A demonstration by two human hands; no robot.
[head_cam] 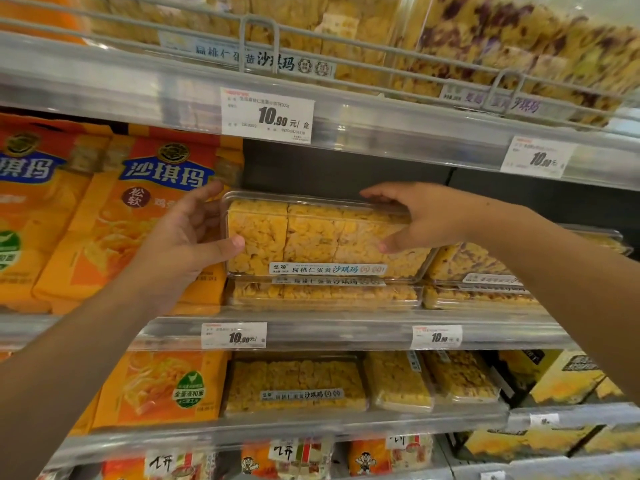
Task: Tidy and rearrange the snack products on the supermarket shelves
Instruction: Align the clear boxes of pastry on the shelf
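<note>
Clear plastic holds the yellow snack in the box [322, 233] now between both hands, on the middle shelf [346, 329]. The left hand [183, 237] curls round the box's left end, thumb on its front; the right hand [415, 216] clasps the right end, fingers over the top edge and thumb on the front. The box sits tilted on top of a second box [325, 294] of the same kind, not yet flat or squared to it. To its right, the purple-flecked boxes [474, 271] are stacked a little askew, and to its left the orange bags [138, 216] stand close together. On the shelf below, more boxes [294, 382] lie at uneven angles (one is turned sideways). I judge the tidying is under way: this box needs settling, and the lower row looks unsorted.
</note>
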